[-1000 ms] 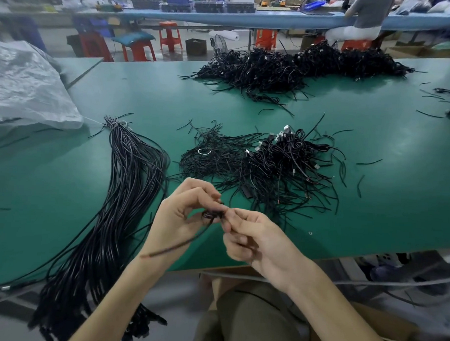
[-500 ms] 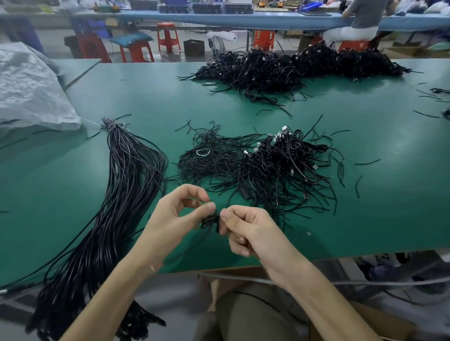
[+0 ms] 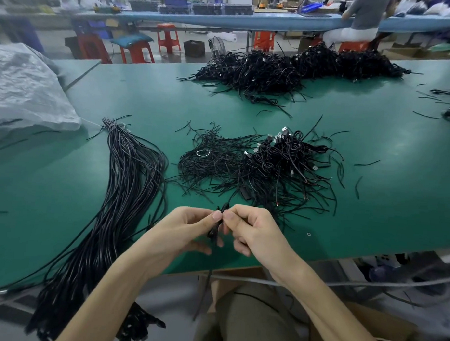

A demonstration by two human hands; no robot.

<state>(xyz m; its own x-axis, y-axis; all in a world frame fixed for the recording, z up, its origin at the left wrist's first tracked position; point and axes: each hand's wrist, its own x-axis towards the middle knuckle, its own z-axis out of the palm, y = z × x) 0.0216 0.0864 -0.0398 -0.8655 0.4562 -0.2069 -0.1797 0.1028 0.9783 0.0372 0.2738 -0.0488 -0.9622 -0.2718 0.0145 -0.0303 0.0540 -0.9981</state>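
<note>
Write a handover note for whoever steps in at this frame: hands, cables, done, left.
Left hand and right hand: both pinch one black cable above the table near its front edge; its tail hangs below.
Supply: tied bundle of long cables at left, draped over the edge.
Done, apparently: heap of coiled cables ahead, short black strands beside it.
Left: finish this cable, then likely the bundle.

Both hands, left hand (image 3: 181, 228) and right hand (image 3: 255, 232), pinch a black cable (image 3: 215, 230) (thumbs nearly touching) above the green table (image 3: 370, 213).
</note>
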